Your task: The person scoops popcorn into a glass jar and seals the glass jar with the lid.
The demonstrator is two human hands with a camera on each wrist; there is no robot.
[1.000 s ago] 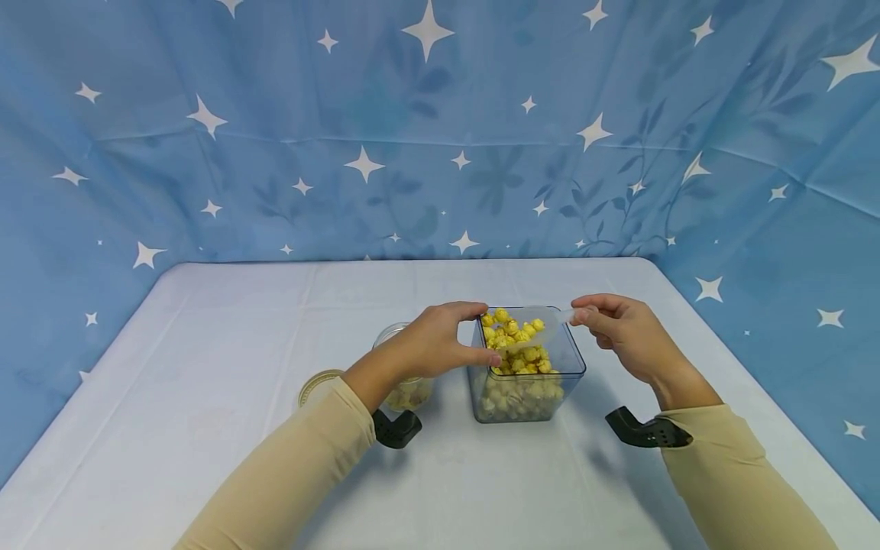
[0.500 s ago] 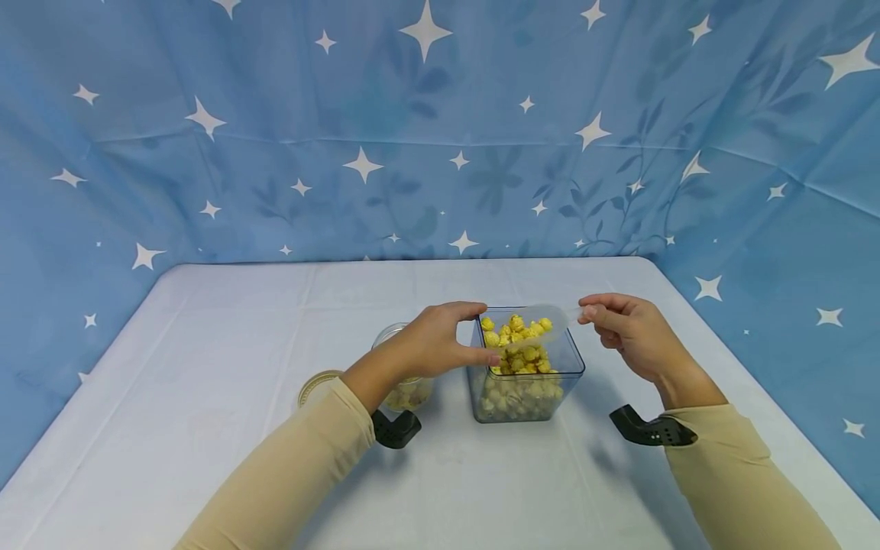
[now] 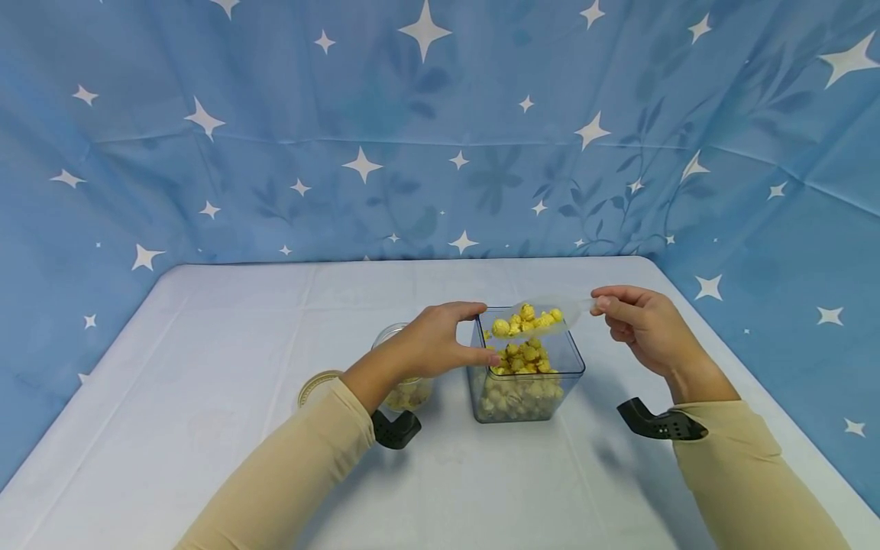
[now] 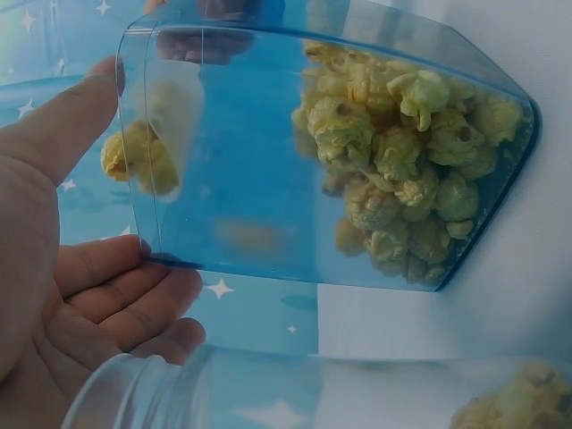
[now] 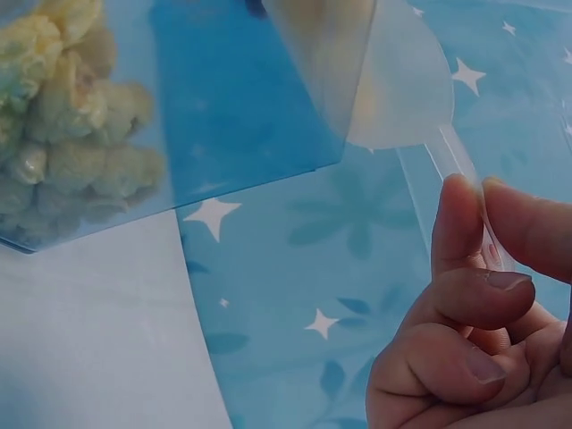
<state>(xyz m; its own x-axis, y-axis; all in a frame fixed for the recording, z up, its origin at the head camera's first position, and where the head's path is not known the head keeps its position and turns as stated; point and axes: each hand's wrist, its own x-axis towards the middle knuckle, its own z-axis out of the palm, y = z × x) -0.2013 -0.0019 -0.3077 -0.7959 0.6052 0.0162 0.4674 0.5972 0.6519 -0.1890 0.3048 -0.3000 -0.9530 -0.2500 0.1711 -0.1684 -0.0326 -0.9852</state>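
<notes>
A clear square plastic container [image 3: 569,353] part-filled with yellow popcorn [image 3: 528,356] stands upright on the table. My left hand [image 3: 431,341] grips its top edge, thumb at the near side and fingers at the far side; the left wrist view shows the fingertips on the container's rim [image 4: 134,179]. Between thumb and forefinger, my right hand [image 3: 642,325] pinches the thin handle of a translucent scoop [image 3: 574,310]. Several pieces of popcorn lie in the scoop's bowl, which hangs over the container's opening. From the right wrist view, the scoop [image 5: 409,94] shows beyond the container wall.
Left of the container, partly behind my left forearm, stands a clear jar [image 3: 409,394] with some popcorn at its bottom. A round gold-rimmed lid [image 3: 318,380] lies farther left, half hidden by the sleeve. A blue star-patterned curtain hangs behind the white table [image 3: 227,328].
My right hand has moved up and to the right, lifting the scoop from among the popcorn with pieces in its bowl. The left hand and the container have stayed put.
</notes>
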